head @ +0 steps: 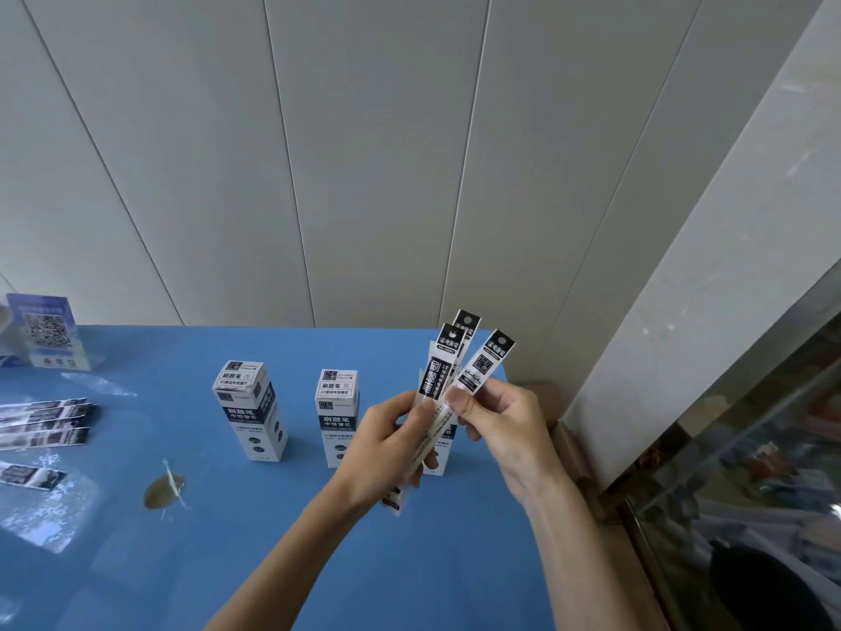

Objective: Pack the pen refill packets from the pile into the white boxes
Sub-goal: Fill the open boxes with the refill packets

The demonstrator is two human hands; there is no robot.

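hands grip refill packets | third white box mostly hidden

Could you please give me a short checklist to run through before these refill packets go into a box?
1. Packets held: ok, left hand and right hand both grip the refill packets.
2. Packets aligned: not ok, tops fan apart.
3. Open box ready: cannot tell, left box and middle box look closed; the third box is mostly hidden.
4. More stock: ok, pile remains at the table's left.
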